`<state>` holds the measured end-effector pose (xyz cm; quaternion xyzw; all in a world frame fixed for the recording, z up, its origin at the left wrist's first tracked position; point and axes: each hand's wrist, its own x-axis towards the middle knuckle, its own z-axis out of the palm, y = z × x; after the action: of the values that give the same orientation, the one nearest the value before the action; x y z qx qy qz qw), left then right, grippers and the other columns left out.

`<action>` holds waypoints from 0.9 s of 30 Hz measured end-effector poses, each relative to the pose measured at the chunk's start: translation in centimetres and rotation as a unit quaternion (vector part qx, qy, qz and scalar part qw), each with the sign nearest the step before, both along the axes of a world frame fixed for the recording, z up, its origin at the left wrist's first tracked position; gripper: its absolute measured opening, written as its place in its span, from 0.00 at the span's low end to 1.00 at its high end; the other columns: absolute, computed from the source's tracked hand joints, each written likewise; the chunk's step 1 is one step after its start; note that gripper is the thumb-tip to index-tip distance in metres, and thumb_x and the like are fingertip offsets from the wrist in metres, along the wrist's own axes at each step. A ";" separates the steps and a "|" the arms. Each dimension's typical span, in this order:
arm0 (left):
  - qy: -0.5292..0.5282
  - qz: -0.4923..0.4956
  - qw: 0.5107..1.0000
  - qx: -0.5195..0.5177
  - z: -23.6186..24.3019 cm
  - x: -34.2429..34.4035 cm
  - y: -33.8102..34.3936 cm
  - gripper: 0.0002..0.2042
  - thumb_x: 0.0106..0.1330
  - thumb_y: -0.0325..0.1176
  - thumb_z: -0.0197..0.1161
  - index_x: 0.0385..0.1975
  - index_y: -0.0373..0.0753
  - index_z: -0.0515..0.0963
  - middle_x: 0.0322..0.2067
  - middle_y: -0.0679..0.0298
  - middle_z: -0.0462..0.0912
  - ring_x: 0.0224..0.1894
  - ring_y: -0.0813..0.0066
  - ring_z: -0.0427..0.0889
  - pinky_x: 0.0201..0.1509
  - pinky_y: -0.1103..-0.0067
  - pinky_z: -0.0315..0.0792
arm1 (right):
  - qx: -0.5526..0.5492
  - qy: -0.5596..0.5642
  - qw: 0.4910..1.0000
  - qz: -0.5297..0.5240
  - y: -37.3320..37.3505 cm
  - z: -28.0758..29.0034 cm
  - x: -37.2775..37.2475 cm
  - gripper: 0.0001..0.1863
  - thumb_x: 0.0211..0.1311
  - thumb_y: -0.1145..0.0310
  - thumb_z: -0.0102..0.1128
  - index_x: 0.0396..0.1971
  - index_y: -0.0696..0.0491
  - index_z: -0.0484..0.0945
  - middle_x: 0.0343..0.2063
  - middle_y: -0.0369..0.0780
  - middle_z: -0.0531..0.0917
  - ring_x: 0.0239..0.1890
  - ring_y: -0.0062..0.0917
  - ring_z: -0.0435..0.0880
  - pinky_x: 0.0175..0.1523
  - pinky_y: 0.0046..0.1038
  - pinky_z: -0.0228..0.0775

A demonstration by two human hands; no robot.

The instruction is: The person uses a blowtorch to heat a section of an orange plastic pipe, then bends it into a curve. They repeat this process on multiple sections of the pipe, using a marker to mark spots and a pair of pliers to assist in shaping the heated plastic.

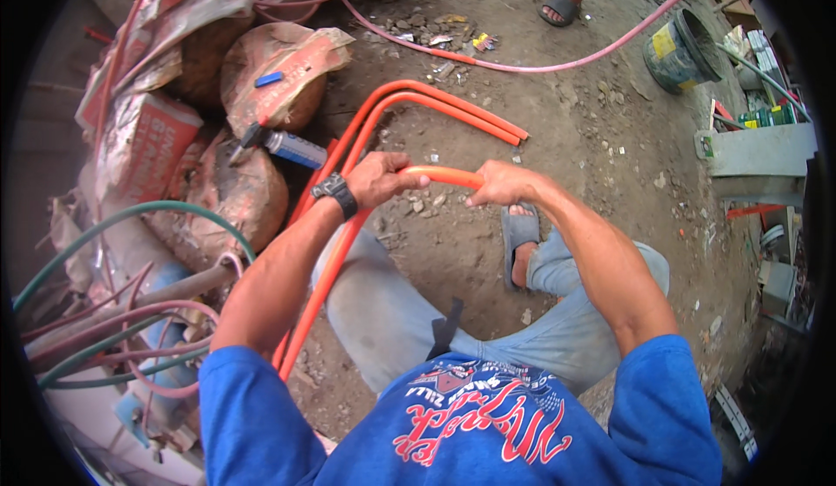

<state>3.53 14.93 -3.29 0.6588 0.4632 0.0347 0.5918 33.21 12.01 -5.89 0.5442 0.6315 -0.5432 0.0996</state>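
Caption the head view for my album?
Bare left hand and right hand grip a curved orange plastic pipe over brown dirt.

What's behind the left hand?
Bent orange tubing runs down behind the left hand; a straight orange length shows below the wristwatch. The hand covers the stretch between, so whether they connect can't be seen.

At the bottom centre, shows big red script edged in white, with smaller white lettering, on the blue T-shirt [475, 429]. At the left, shows pale capitals over red on the printed sack [148, 148], partly lost in the folds. At the upper left, shows faded red print on the crumpled sack [300, 72]. Left of centre, shows tiny print on the blue-and-white can [296, 149], too small for reading.
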 end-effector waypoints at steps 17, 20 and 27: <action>-0.085 0.016 0.996 -0.037 1.4 -2.7 0.1 0.26 0.65 0.60 0.74 0.27 0.40 0.80 0.19 0.74 0.71 0.21 0.84 0.70 0.23 0.80 0.61 | -0.261 0.127 0.950 -0.116 0.0 6.1 -2.1 0.18 0.63 0.54 0.77 0.35 0.52 0.82 0.21 0.28 0.71 0.22 0.14 0.69 0.27 0.23 0.63; -0.076 0.012 0.997 -0.020 2.6 -3.0 0.1 0.25 0.65 0.60 0.74 0.28 0.40 0.80 0.19 0.74 0.72 0.21 0.84 0.70 0.23 0.80 0.61 | -0.265 0.117 0.950 -0.114 -0.5 6.6 -2.5 0.17 0.63 0.55 0.77 0.33 0.52 0.82 0.20 0.28 0.71 0.21 0.16 0.69 0.27 0.25 0.65; -0.084 -0.008 0.996 -0.004 3.3 -1.5 -0.5 0.24 0.68 0.58 0.72 0.29 0.40 0.80 0.19 0.74 0.72 0.21 0.84 0.70 0.24 0.80 0.63 | -0.240 0.080 0.962 -0.100 -1.7 6.9 -1.3 0.17 0.61 0.57 0.78 0.33 0.55 0.84 0.18 0.31 0.73 0.21 0.19 0.75 0.28 0.27 0.68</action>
<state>1.98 14.39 0.01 0.6546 0.4071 0.0833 0.6316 31.95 10.32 1.05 0.5200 0.4309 -0.7275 0.1215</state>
